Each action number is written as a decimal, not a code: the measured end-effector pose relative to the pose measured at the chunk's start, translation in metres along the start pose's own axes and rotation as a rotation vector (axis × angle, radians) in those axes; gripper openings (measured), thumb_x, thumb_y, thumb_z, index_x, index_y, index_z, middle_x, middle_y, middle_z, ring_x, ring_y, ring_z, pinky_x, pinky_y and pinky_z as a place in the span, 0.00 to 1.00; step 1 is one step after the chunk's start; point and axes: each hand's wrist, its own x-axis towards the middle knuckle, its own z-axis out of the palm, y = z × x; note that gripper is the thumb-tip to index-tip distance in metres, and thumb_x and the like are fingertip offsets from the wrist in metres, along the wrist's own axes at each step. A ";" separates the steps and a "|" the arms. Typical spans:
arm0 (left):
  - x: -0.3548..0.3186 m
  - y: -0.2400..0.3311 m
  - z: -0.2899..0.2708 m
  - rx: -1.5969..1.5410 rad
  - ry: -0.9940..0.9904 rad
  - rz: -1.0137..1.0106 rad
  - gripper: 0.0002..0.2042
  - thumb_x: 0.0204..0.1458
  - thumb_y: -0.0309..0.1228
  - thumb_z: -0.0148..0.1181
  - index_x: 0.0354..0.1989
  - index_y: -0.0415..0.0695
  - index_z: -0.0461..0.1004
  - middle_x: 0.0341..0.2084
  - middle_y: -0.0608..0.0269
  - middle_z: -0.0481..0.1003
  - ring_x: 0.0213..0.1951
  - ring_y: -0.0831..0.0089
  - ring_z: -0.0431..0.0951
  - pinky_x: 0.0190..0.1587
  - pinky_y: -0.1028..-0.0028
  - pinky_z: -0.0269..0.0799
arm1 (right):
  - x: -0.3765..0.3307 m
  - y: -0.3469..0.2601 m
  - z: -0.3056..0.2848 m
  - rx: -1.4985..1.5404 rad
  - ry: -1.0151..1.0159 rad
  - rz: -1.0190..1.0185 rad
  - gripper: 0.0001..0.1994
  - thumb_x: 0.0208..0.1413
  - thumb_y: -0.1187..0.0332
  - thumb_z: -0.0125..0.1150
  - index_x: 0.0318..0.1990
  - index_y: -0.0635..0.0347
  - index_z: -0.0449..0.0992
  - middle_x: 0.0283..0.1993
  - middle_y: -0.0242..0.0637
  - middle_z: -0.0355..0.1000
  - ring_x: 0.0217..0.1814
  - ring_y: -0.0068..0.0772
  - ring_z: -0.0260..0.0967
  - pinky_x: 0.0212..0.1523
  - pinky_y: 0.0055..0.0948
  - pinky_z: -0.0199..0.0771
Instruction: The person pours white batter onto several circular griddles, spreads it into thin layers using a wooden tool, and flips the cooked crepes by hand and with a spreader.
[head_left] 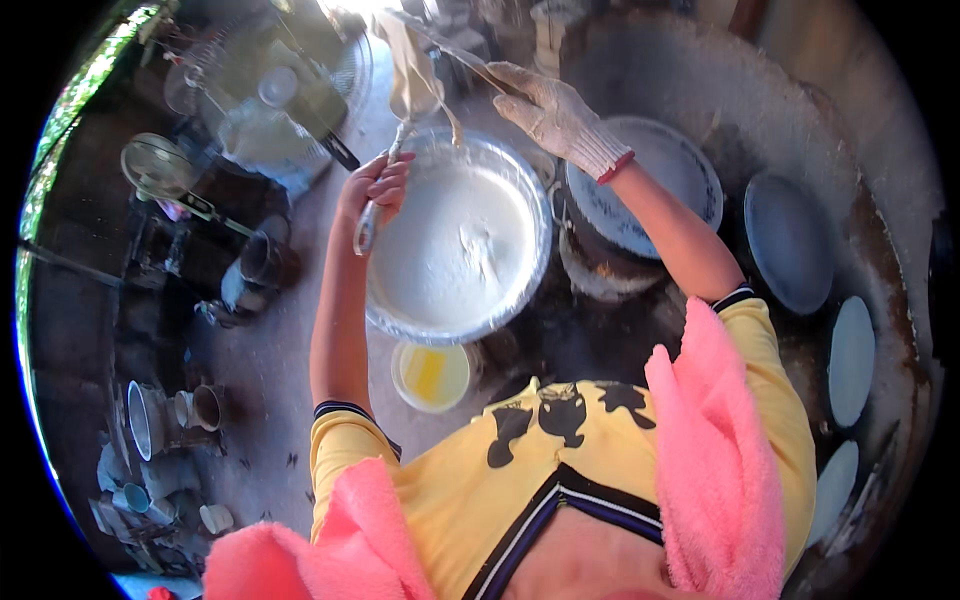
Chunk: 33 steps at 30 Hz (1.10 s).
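Note:
My bare left hand (pixel 378 188) is wrapped round the handle of a ladle (pixel 366 228). Its far end is coated in pale batter, and a strand of batter hangs beside it. Just below and to the right is a wide metal basin (pixel 541 235) of white batter (pixel 470 250). My right hand (pixel 560 122) wears a white knitted glove with a red cuff. Between its thumb and fingers lies a thin, long-edged thing (pixel 450 46) that reaches up and left toward the ladle; its kind is unclear.
Right of the basin stands a round stove-like drum with a grey flat top (pixel 650 185). Dark and pale round plates (pixel 790 243) lean along the curved wall. Close to my body is a small tub with yellow contents (pixel 432 376). Pots, cups and a strainer (pixel 158 166) stand at left.

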 end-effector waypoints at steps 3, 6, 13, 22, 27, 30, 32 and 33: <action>-0.009 -0.028 -0.013 -0.249 -0.177 0.005 0.18 0.63 0.33 0.31 0.51 0.27 0.54 0.20 0.67 0.56 0.10 0.83 0.55 0.12 0.79 0.54 | -0.018 0.044 0.011 -0.080 -0.086 0.148 0.21 0.55 0.73 0.54 0.58 0.61 0.63 0.56 0.35 0.67 0.56 0.24 0.64 0.57 0.20 0.62; -0.011 -0.044 -0.071 -0.215 -0.153 0.202 0.18 0.62 0.32 0.33 0.52 0.27 0.53 0.22 0.66 0.58 0.10 0.84 0.55 0.11 0.80 0.53 | -0.030 0.048 0.046 -0.020 -0.201 0.097 0.20 0.56 0.73 0.52 0.58 0.61 0.63 0.56 0.35 0.67 0.57 0.24 0.63 0.57 0.19 0.62; 0.044 -0.047 0.032 0.975 0.718 0.435 0.18 0.59 0.39 0.43 0.50 0.38 0.59 0.16 0.70 0.57 0.09 0.81 0.53 0.10 0.79 0.52 | -0.137 0.078 -0.032 -0.379 -0.050 0.285 0.17 0.53 0.62 0.55 0.48 0.60 0.70 0.41 0.48 0.73 0.43 0.47 0.71 0.46 0.37 0.69; 0.184 -0.249 0.216 1.757 -0.435 0.670 0.20 0.40 0.15 0.48 0.47 0.34 0.66 0.27 0.66 0.64 0.17 0.84 0.59 0.15 0.84 0.56 | -0.296 0.001 -0.194 0.387 0.872 0.404 0.20 0.57 0.70 0.51 0.57 0.64 0.63 0.38 0.25 0.67 0.35 0.13 0.62 0.38 0.14 0.65; 0.282 -0.463 0.238 1.281 -0.333 -0.001 0.18 0.59 0.40 0.41 0.44 0.36 0.66 0.17 0.67 0.62 0.11 0.81 0.59 0.12 0.80 0.53 | -0.425 0.026 -0.260 0.520 1.241 0.420 0.20 0.59 0.73 0.48 0.60 0.62 0.61 0.35 0.22 0.63 0.30 0.09 0.56 0.31 0.09 0.60; 0.362 -0.549 0.183 1.041 -0.418 -0.328 0.16 0.60 0.39 0.38 0.45 0.37 0.62 0.17 0.65 0.63 0.10 0.78 0.59 0.11 0.76 0.55 | -0.462 0.062 -0.284 0.558 1.431 0.503 0.21 0.58 0.75 0.48 0.60 0.58 0.61 0.31 0.19 0.60 0.26 0.08 0.50 0.28 0.08 0.58; 0.396 -0.605 0.166 1.352 -0.413 -0.272 0.16 0.60 0.37 0.39 0.49 0.39 0.61 0.18 0.61 0.65 0.12 0.73 0.63 0.14 0.72 0.60 | -0.500 0.114 -0.299 0.474 1.434 0.544 0.21 0.58 0.72 0.48 0.60 0.59 0.60 0.35 0.25 0.67 0.28 0.16 0.61 0.29 0.17 0.65; 0.407 -0.623 0.159 1.641 -0.398 -0.195 0.17 0.60 0.36 0.39 0.54 0.41 0.59 0.20 0.58 0.68 0.14 0.68 0.68 0.17 0.69 0.64 | -0.514 0.138 -0.305 0.030 1.388 0.672 0.21 0.59 0.69 0.47 0.60 0.59 0.59 0.37 0.34 0.70 0.32 0.27 0.66 0.31 0.25 0.68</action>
